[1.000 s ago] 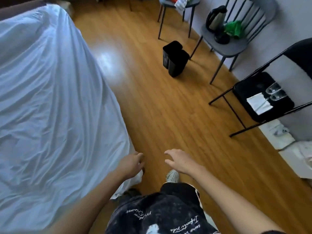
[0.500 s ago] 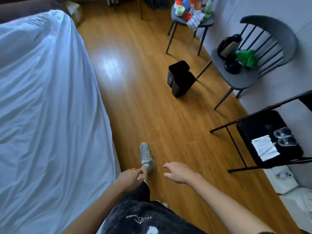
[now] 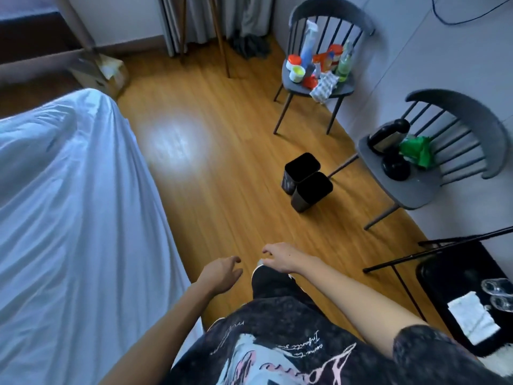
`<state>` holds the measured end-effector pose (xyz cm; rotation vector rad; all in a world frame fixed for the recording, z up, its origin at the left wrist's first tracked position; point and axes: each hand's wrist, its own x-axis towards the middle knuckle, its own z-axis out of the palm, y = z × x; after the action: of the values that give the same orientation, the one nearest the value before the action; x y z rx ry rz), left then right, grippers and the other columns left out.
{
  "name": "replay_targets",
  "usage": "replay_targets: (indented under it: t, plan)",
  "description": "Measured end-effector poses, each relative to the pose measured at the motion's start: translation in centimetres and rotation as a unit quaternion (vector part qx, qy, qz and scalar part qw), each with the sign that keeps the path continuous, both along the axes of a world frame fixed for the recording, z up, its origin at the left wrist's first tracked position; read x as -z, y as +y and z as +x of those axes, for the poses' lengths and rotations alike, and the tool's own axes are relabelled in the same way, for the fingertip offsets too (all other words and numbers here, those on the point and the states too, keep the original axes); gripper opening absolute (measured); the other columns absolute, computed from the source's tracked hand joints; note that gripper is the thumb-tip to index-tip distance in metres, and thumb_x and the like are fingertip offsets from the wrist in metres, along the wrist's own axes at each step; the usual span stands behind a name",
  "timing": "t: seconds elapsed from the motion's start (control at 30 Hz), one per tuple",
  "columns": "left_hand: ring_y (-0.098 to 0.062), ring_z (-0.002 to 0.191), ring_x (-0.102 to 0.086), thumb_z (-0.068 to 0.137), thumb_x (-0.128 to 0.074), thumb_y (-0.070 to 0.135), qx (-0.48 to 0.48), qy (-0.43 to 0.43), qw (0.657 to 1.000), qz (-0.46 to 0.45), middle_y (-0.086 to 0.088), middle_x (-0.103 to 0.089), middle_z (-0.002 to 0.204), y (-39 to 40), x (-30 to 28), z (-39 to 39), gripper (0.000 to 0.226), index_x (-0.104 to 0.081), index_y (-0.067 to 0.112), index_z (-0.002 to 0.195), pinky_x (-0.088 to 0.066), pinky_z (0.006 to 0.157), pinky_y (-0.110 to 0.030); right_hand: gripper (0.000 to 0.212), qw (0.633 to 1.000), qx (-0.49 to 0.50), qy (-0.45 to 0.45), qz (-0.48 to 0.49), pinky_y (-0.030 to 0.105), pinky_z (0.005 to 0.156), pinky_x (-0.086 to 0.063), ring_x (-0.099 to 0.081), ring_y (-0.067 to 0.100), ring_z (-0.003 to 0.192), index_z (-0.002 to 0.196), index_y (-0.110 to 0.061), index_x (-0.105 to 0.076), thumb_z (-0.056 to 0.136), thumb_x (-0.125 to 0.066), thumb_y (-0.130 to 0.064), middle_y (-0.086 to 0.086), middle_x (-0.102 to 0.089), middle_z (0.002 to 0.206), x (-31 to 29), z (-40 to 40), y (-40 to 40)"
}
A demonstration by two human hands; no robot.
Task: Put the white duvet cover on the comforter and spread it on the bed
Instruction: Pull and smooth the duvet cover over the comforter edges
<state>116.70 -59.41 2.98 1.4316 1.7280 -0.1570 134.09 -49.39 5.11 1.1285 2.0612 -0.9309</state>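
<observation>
Nearest, both hands hang empty over the wooden floor [image 3: 222,195], the left hand [image 3: 219,275] and right hand [image 3: 281,257] with fingers loosely spread, while the white duvet cover [image 3: 72,232] lies draped over the bed at left, two black bins [image 3: 306,182] standing farther off.

White duvet cover [image 3: 77,218] drapes the bed — two black bins [image 3: 306,182] stand on the wooden floor [image 3: 222,151].

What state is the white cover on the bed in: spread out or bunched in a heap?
Spread out. The white cover lies across the bed with shallow wrinkles and drapes over its edge; neither the left hand nor the right hand holds it.
</observation>
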Motion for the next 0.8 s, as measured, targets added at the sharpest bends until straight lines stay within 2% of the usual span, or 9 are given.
replay_targets:
  t: [0.33,0.47,0.63,0.7,0.8]
  plan:
    - [-0.019,0.119,-0.056,0.1,-0.044,0.038,-0.095,0.038,0.994,-0.039,-0.003,-0.057,0.135,19.7,3.1,-20.3,0.04,-0.05,0.02,0.135,-0.046,0.095,-0.03,0.05,0.996,-0.078,0.027,-0.02,0.04,0.097,-0.044,-0.048,0.028,0.127,0.144,-0.019,-0.041,0.098,-0.045,-0.038,0.007,-0.046,0.146,2.6,-21.8,24.5]
    - [-0.018,0.121,-0.055,0.101,-0.043,0.038,-0.134,0.042,0.99,-0.025,-0.001,-0.057,0.137,29.0,1.0,-28.7,0.041,-0.05,0.019,0.136,-0.046,0.097,-0.031,0.049,0.992,-0.118,0.054,-0.003,0.038,0.098,-0.042,-0.045,0.028,0.13,0.145,-0.016,-0.039,0.099,-0.043,-0.032,0.009,-0.042,0.148,0.0,-31.5,34.3]
    - [-0.019,0.121,-0.056,0.1,-0.045,0.037,-0.179,0.035,0.983,0.007,-0.001,-0.059,0.135,38.7,-1.4,-37.4,0.042,-0.05,0.02,0.138,-0.044,0.093,-0.032,0.049,0.981,-0.183,0.068,-0.004,0.037,0.092,-0.044,-0.048,0.027,0.127,0.146,-0.018,-0.039,0.101,-0.042,-0.038,0.006,-0.046,0.146,-2.3,-41.6,43.4]
    - [-0.018,0.119,-0.057,0.099,-0.045,0.037,-0.2,0.029,0.979,0.01,0.0,-0.059,0.134,42.9,-1.2,-41.7,0.042,-0.05,0.021,0.137,-0.045,0.092,-0.032,0.049,0.979,-0.186,0.08,0.002,0.037,0.09,-0.043,-0.048,0.027,0.127,0.145,-0.017,-0.039,0.101,-0.043,-0.037,0.006,-0.047,0.145,-2.3,-46.1,47.6]
    - [-0.019,0.122,-0.055,0.099,-0.045,0.038,-0.2,0.032,0.979,0.019,0.0,-0.057,0.137,49.1,-0.6,-47.7,0.043,-0.049,0.02,0.138,-0.044,0.092,-0.031,0.049,0.977,-0.198,0.073,0.006,0.039,0.095,-0.043,-0.048,0.026,0.127,0.145,-0.018,-0.04,0.1,-0.045,-0.038,0.005,-0.048,0.145,-1.8,-52.5,53.5]
